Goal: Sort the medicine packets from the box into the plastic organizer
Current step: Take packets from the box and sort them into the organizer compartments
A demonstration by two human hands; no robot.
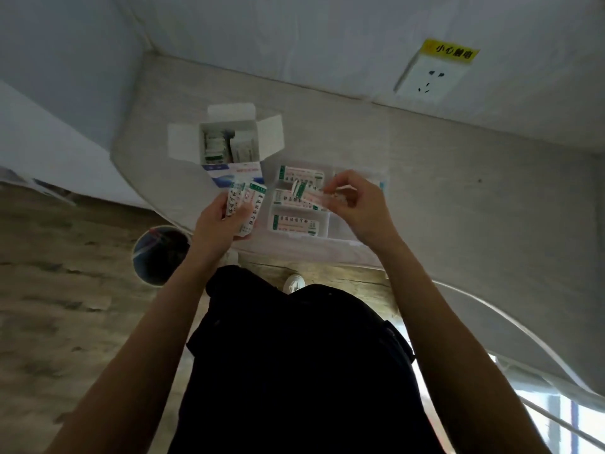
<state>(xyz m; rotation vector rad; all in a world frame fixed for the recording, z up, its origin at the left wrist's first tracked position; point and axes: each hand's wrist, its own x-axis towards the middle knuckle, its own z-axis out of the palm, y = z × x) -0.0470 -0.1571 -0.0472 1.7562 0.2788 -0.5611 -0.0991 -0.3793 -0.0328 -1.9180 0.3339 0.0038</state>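
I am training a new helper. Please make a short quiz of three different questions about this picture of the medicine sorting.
1. True or false: the box is empty.
2. Which hand holds several packets? A) left hand B) right hand
3. Fill in: the right hand holds one packet over the ____.

Key: 1 false, packets remain inside; 2 A; 3 organizer.

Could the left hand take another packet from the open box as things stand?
Probably not cleanly: the left hand already grips a bunch of packets. The open box sits just beyond it, with nothing in between.
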